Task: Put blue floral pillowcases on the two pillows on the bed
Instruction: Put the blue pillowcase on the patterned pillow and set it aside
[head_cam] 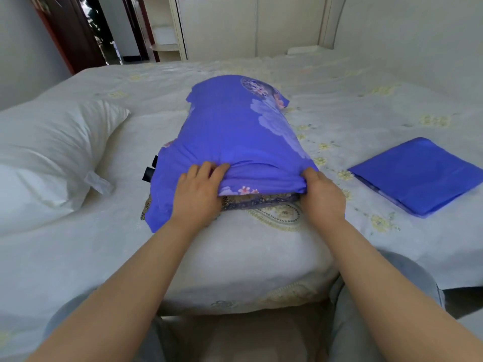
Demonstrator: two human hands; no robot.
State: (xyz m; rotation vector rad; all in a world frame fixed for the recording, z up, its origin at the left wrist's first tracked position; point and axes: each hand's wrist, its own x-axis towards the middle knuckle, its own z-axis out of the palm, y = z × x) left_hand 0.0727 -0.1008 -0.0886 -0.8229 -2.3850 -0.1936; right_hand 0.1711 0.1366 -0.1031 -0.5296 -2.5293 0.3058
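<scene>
Where hands [198, 189] grip: pillowcase [232, 137] hem.

I see one blue floral pillowcase [235, 137] already drawn over a pillow, lying lengthwise away from my fingers, plump and rounded, with pale flowers along its right side. Its open end is bunched directly under my fingertips, a patterned border showing just below them. The bare white pillow [52, 152] lies well to the left of my left fingers, creased, a small tag at its corner. The second pillowcase [418, 176] lies folded flat, well right of my right fingers.
</scene>
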